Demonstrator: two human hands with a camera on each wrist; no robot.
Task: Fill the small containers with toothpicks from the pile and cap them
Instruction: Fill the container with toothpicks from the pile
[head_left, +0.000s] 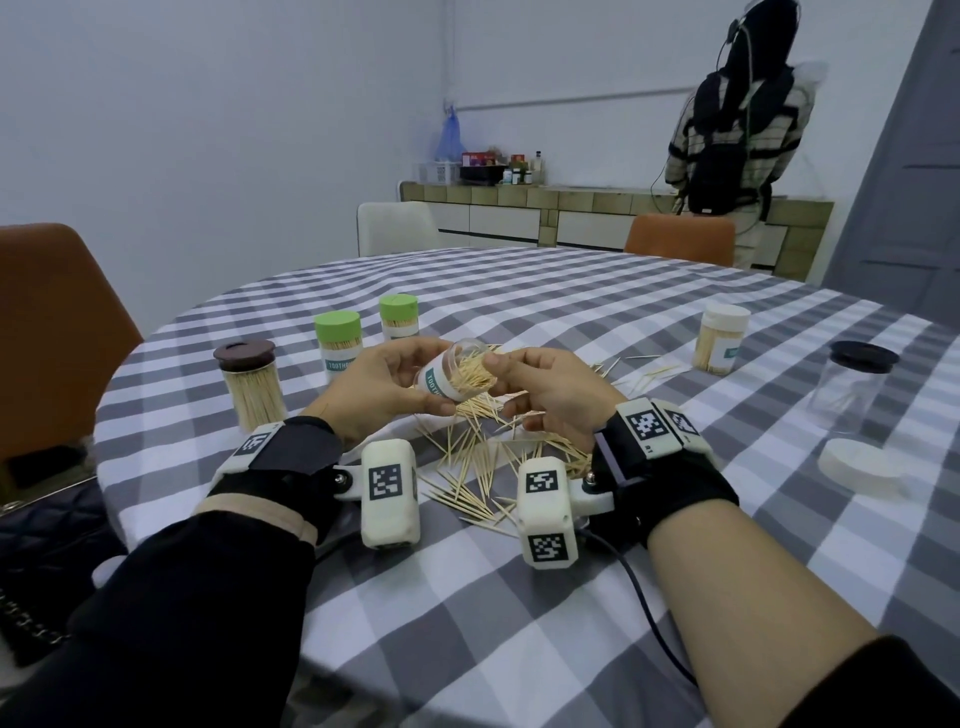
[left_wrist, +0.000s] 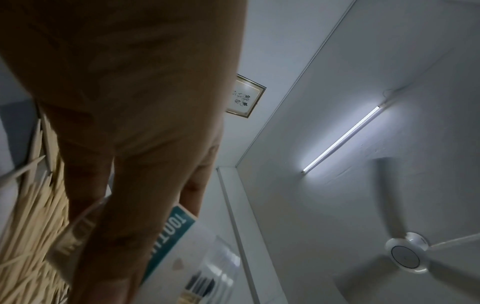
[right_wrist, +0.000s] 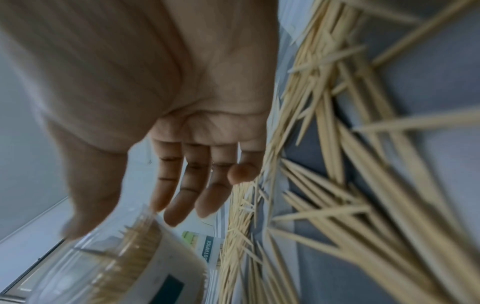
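My left hand (head_left: 384, 382) grips a small clear container (head_left: 457, 374) with a teal-edged label, tilted with its mouth toward the right and partly filled with toothpicks. My right hand (head_left: 540, 384) is at the mouth, thumb against the rim, fingers fairly straight and holding nothing, as the right wrist view shows of the hand (right_wrist: 182, 144) beside the container (right_wrist: 103, 267). The toothpick pile (head_left: 478, 462) lies on the checked tablecloth just under both hands. In the left wrist view my palm (left_wrist: 124, 123) wraps the labelled container (left_wrist: 171, 236).
Two green-capped containers (head_left: 337, 338) (head_left: 398, 314) and a brown-lidded jar (head_left: 249, 384) stand at the left. At the right are a white-capped container (head_left: 722, 338), a clear jar with a black lid (head_left: 852, 384) and a loose white cap (head_left: 862, 470). A person stands at the far counter.
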